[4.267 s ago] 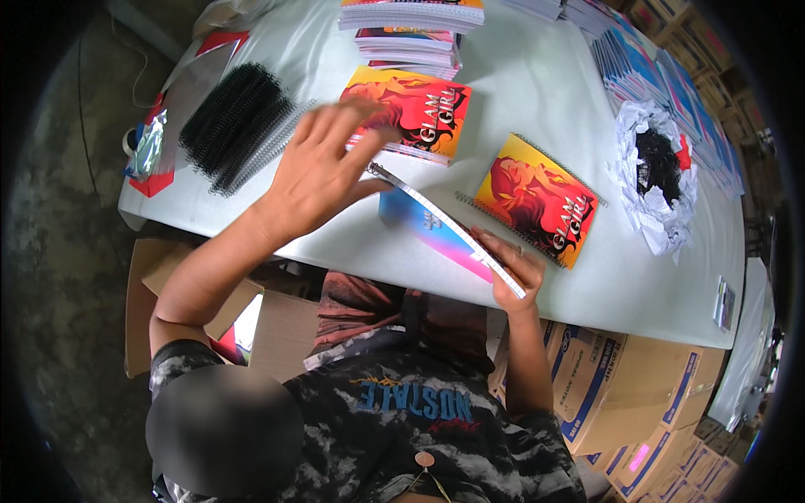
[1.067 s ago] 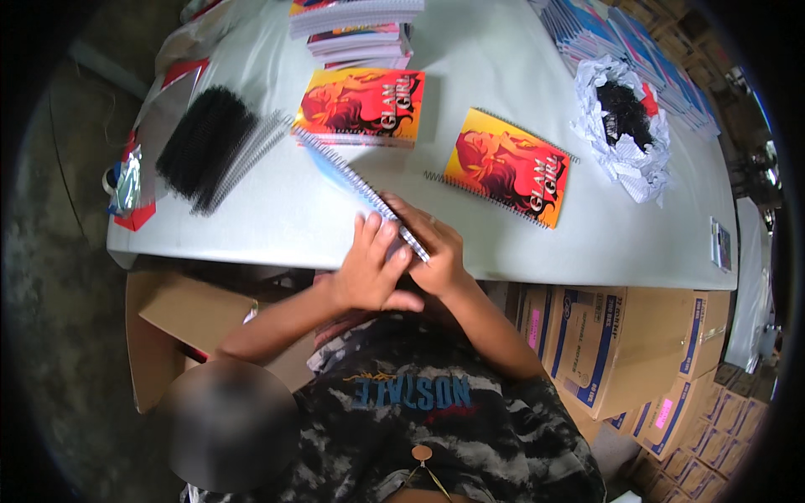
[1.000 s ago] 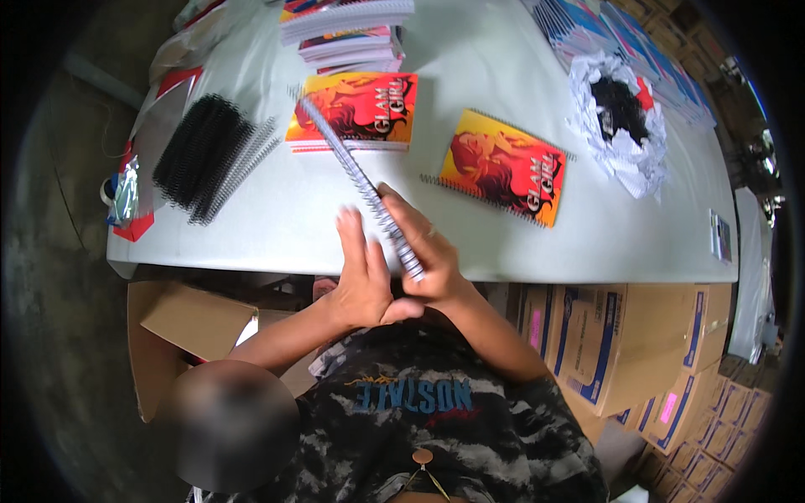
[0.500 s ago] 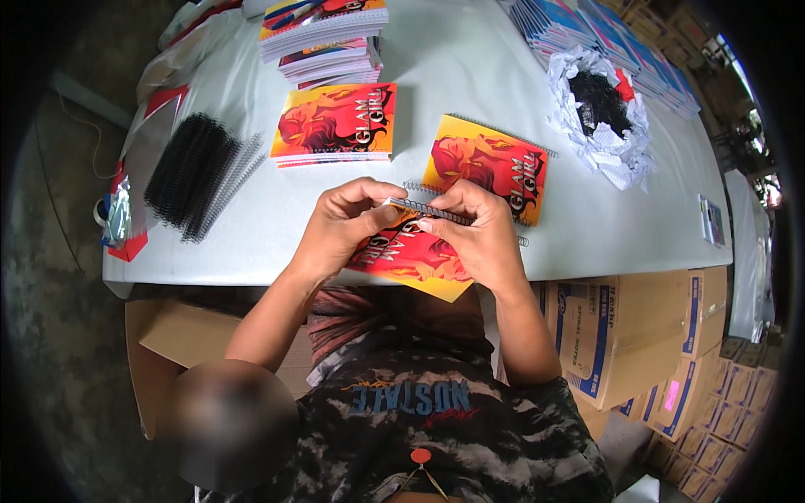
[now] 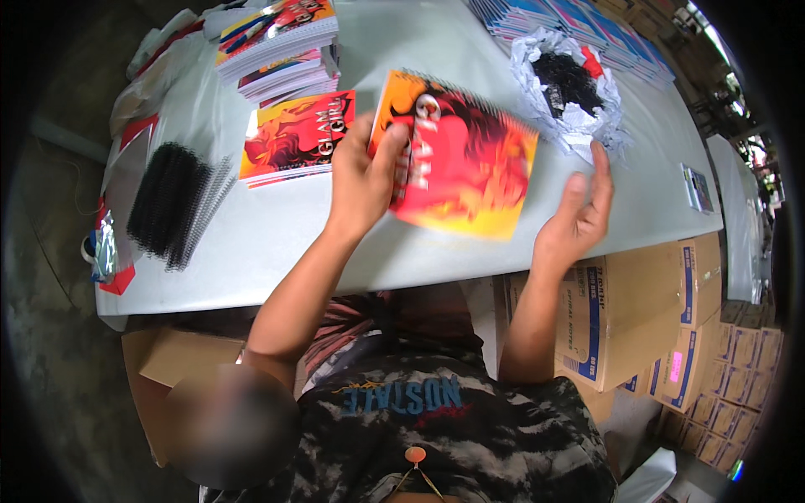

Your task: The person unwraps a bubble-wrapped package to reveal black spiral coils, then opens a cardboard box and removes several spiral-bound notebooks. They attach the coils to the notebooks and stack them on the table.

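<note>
My left hand (image 5: 362, 180) is closed on the left edge of a spiral notebook (image 5: 470, 168), its thumb across the cover. The notebook has a red and yellow cover with a black wire coil along its far edge, and it is slightly blurred and tilted above the table. To its right my right hand (image 5: 579, 220) is apart from it, empty, with thumb and fingers spread. That hand is nearest to a crumpled white paper nest (image 5: 617, 138) holding black coil scraps (image 5: 563, 84). Whatever lies beneath the notebook is hidden.
Left of my left hand sits a short stack of matching covers (image 5: 289, 138). Taller notebook stacks (image 5: 281, 50) stand behind it. Black spiral coils (image 5: 172, 205) lie at the table's left. Blue booklets (image 5: 579, 38) fill the far right. Cardboard boxes (image 5: 629, 318) stand below the table's right edge.
My right hand has let go of the notebook and moved right. My left hand has lifted and turned the notebook, bringing its coil to the far side. The view has shifted slightly.
</note>
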{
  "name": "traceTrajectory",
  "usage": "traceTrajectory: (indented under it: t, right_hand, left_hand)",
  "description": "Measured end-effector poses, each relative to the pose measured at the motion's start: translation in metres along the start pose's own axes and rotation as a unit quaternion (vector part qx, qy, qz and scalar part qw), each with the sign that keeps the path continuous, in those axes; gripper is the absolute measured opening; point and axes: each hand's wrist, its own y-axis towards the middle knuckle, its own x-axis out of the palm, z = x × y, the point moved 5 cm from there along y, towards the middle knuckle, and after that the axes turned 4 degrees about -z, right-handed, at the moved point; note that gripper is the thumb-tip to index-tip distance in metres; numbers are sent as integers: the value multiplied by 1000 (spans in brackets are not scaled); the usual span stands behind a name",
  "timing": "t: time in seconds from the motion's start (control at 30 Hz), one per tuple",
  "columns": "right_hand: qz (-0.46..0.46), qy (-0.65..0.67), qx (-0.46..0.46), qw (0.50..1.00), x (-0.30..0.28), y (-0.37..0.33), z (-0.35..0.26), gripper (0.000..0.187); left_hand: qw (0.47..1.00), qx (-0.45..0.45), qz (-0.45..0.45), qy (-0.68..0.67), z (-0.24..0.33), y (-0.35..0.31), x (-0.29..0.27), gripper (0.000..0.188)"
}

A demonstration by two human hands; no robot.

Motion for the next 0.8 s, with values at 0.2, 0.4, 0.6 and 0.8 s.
traceTrajectory:
  t: [0.2, 0.4, 0.6, 0.8]
  right_hand:
    - [-73, -60, 195, 976, 23, -88, 131, 36]
    - [-101, -120, 215, 964, 38, -81, 103, 46]
    - [5, -146, 93, 985, 24, -76, 86, 56]
    - [-239, 43, -55, 969, 72, -103, 31, 67]
  left_hand:
    - [874, 120, 124, 455, -107, 31, 20, 29]
    - [881, 134, 100, 443, -103, 16, 18, 21]
    - [798, 187, 121, 559, -56, 12, -59, 67]
    - [725, 172, 23, 667, -45, -49, -123, 37]
